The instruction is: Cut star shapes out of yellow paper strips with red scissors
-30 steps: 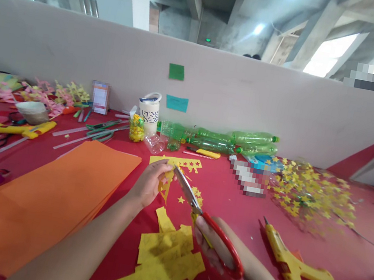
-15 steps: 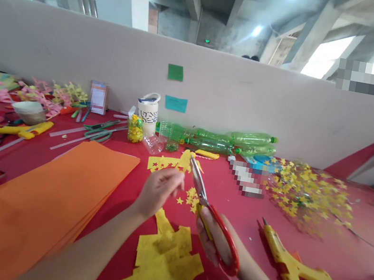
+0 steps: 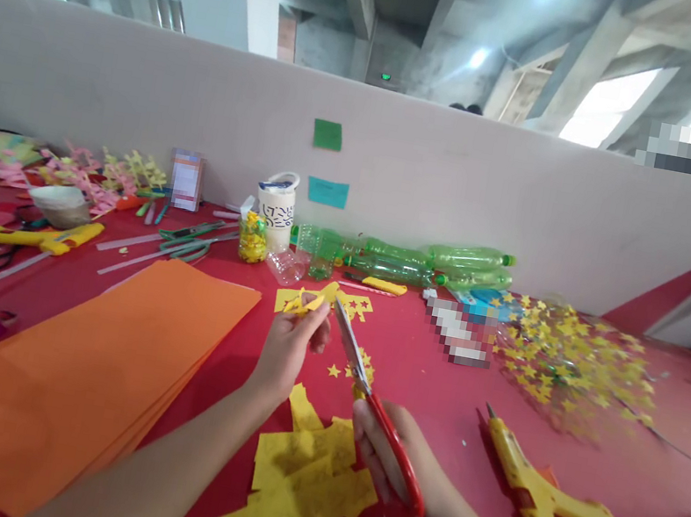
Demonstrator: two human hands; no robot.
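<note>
My left hand pinches a small yellow felt piece between thumb and fingers. Red-handled scissors are in my right hand, blades pointing up and away, their tips at the edge of that piece. Small yellow stars lie beneath the blades. Behind my left hand is a yellow sheet with star-shaped holes. Larger yellow felt pieces overlap between my forearms.
Orange sheets lie at the left. A yellow glue gun and a bunch of wired yellow stars are at the right. Green bottles, a white cup and a utility knife sit near the partition.
My left hand has turned more upright, and the yellow piece now shows in its fingers. The scissors have shifted slightly left, with the blades closer together.
</note>
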